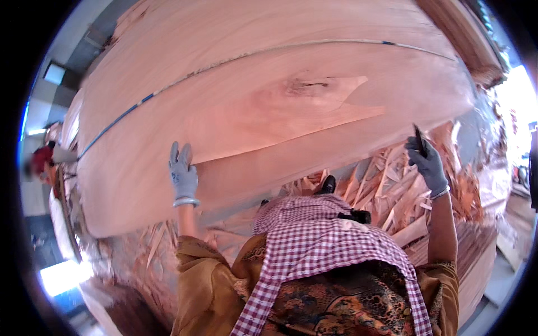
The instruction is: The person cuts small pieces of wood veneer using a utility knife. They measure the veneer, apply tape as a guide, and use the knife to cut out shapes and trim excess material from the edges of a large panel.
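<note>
A large thin sheet of reddish wood veneer [269,106] spreads across most of the view, with a knot near its middle and a thin blue-and-white line running across it. My left hand [182,173], in a grey glove, lies flat on the sheet near its lower edge, fingers together. My right hand [428,162], also gloved, is raised at the sheet's right edge and grips a small dark blade [419,139] that points upward.
Broken veneer scraps [386,190] lie heaped below the sheet. Stacked veneer sheets [476,252] sit at lower right. A person in a red head covering [42,162] stands at far left. A checked cloth [319,235] hangs down my front.
</note>
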Motion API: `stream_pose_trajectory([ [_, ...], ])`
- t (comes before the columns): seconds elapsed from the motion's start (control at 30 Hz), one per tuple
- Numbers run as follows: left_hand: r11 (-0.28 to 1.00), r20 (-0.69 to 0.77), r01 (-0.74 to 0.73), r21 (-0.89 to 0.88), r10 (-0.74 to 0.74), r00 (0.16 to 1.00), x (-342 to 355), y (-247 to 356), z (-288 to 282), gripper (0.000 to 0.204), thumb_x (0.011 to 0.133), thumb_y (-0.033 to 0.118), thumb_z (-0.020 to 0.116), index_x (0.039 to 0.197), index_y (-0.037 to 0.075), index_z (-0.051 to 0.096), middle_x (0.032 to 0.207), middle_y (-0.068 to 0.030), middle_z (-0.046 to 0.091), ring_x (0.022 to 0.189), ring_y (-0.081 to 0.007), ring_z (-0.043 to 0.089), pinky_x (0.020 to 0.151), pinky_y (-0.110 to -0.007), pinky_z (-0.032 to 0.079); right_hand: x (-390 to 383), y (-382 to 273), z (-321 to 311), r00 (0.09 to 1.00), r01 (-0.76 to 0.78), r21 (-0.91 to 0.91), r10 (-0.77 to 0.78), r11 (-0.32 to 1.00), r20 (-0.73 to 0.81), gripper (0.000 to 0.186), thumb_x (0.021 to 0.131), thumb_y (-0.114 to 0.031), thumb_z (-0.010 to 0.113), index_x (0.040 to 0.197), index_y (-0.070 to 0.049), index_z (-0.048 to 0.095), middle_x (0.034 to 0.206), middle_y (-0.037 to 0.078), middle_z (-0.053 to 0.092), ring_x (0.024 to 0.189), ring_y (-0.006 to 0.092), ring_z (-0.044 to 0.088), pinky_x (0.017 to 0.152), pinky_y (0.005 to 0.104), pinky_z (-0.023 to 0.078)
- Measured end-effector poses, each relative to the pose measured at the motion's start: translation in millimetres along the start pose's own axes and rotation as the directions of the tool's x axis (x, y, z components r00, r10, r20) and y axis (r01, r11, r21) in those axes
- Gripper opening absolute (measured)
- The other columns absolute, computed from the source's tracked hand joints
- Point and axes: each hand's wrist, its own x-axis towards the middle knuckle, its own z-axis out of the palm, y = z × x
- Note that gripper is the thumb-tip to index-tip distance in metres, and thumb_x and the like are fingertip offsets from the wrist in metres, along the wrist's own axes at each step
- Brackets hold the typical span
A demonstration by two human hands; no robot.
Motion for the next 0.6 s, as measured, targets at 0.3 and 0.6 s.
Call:
stream_pose_trajectory([
  [0.3,-0.008,0.387,0.632,-0.775,-0.796,0.465,-25.1,31.7,10.9,0.036,0.086,0.025,0.065,0.115,0.007,0.053,0.094,-0.0038,0.057,0.079,-0.0135,0.057,0.064,-0.029,0.052,95.2,-15.7,81.7,0.747,0.636,-0.535,-0.271,0.556,0.607,0.05,0.073,-0.017,0.071,0.12,-0.009,0.055,0.121,0.012,0.051,0.107,0.0321,0.054,0.088,0.0389,0.048],
  [0.6,-0.013,0.298,0.546,-0.838,-0.849,0.437,33.0,51.0,37.7,0.05,0.077,-0.001,0.067,0.122,0.009,0.047,0.082,-0.0058,0.059,0.062,-0.0133,0.055,0.05,-0.026,0.051,154.7,-9.1,125.2,0.629,0.774,-0.608,-0.117,0.176,0.768,0.023,0.079,-0.021,0.059,0.1,-0.01,0.059,0.105,0.01,0.055,0.097,0.0314,0.057,0.078,0.0422,0.05],
])
